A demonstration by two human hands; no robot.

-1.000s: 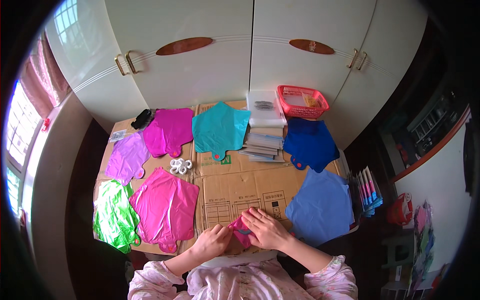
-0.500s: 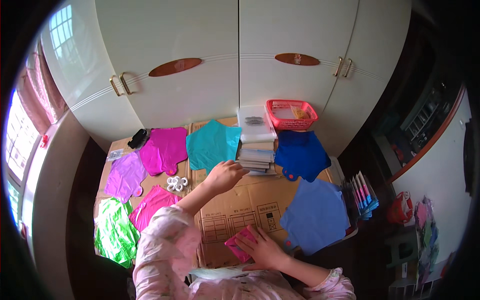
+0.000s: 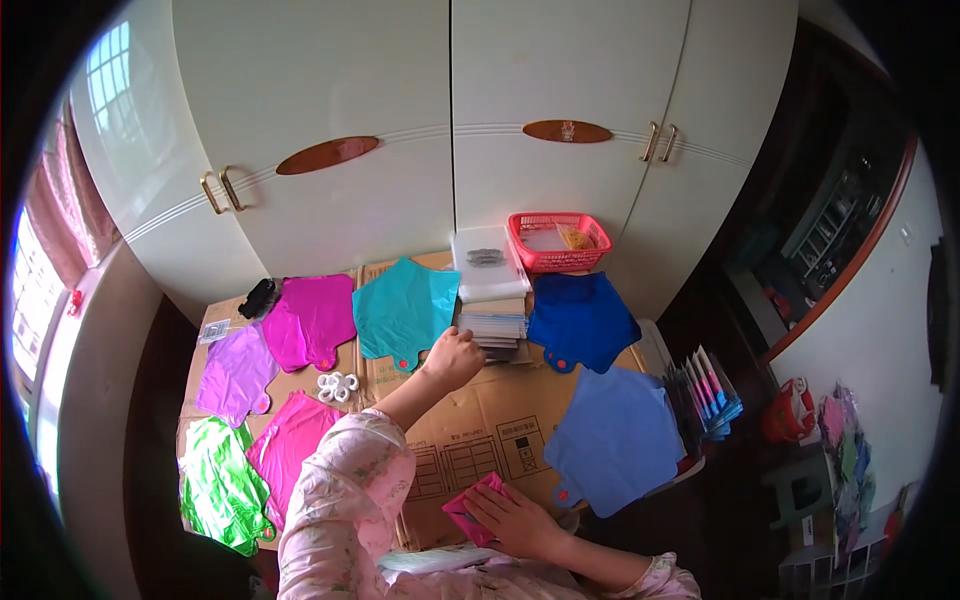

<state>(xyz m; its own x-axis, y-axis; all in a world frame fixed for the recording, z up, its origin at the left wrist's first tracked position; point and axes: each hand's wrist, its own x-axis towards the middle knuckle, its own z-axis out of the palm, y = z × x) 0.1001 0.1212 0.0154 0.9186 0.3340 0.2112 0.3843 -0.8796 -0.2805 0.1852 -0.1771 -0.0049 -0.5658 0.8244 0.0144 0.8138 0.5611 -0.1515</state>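
- Right hand [image 3: 515, 522] lies flat, fingers slightly spread, on the folded pink film [image 3: 458, 508] atop the cardboard [image 3: 490, 405]
- Left hand [image 3: 455, 360] curls beside the card stack [image 3: 496, 328]; cannot tell whether its fingers pinch anything
- Teal sheet [image 3: 405, 310] lies left of that, red basket [image 3: 555, 262] behind

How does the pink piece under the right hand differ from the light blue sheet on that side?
The pink piece is a small folded packet, while the light blue sheet is spread out and looks much larger. The right hand partly covers the pink piece; no hand touches the light blue sheet. Both rest at least partly on the brown cardboard.
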